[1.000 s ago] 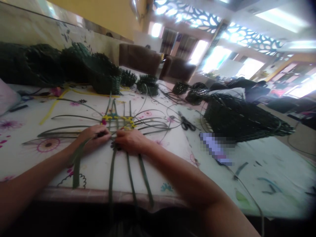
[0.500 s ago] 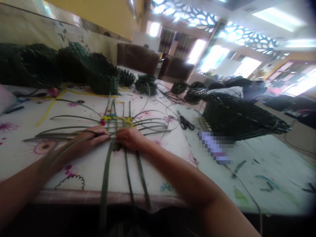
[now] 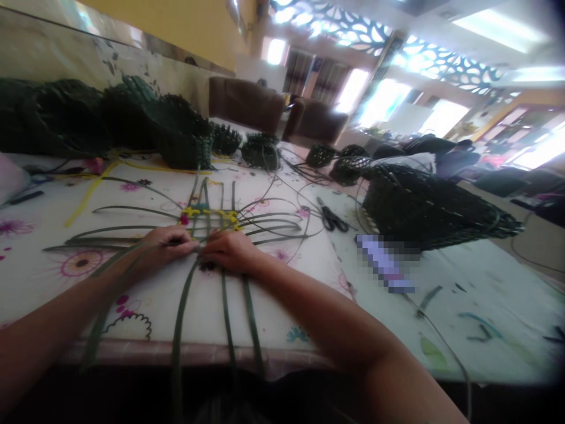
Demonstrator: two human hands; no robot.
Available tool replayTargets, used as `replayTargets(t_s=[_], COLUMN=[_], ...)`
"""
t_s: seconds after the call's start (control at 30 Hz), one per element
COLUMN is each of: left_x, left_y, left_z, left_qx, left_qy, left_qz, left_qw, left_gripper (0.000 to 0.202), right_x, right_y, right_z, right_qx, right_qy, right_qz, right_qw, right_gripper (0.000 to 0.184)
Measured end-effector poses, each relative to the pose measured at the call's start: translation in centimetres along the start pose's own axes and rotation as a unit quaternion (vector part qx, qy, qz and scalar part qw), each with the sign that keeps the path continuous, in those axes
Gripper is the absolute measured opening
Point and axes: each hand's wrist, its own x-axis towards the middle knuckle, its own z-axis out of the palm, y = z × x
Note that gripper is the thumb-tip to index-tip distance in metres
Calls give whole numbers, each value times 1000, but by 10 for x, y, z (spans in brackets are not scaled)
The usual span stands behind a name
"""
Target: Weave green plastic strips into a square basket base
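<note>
A loosely woven base (image 3: 208, 222) of dark green flat strips lies on the flowered tablecloth, with yellow ties along its far edge and strip ends fanning out on all sides. My left hand (image 3: 170, 242) is closed at the near left corner, its fingers pinching a green strip. Right beside it, my right hand (image 3: 232, 252) is closed on a green strip at the near edge, with the knuckles up. The fingertips of both hands nearly meet. Long green strips (image 3: 226, 318) run from under my hands over the table's front edge. My fingers hide the exact crossing.
Black-handled scissors (image 3: 333, 219) lie right of the weave. Farther right rest a large dark green woven basket (image 3: 424, 206) and a blurred-out purple object (image 3: 384, 265). Several dark baskets (image 3: 185, 138) line the back left, near a yellow strip (image 3: 90, 194). Strip scraps (image 3: 479, 333) litter the right side.
A green strip near my left forearm has swung down toward the table's front edge. The near left long strip now bows leftward. My right fingers have shifted slightly left, toward my left hand.
</note>
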Motion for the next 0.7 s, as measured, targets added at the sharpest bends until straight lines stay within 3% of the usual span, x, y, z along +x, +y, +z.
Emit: replayTargets(t_s=[0.1,0.3,0.57,0.7], left_x=[0,5,2,2], left_y=[-8,-28,-10,-14], left_z=[3,1,-11,-12], left_qx=[-11,-24,-28,-15], left_qy=[15,-30,-79,-94], left_qz=[11,42,44,57], left_qw=[1000,998,996,994], left_gripper=[56,62,57,57], right_x=[2,4,7,8], right_y=[-1,-6,-7,-5], right_z=[-3,-5,-1,-2], right_qx=[-25,-42,19,76], right_qy=[-14,-32,9,32], right_qz=[-17,3,43,83], right_qw=[999,999,999,993], right_gripper=[19,21,22,26])
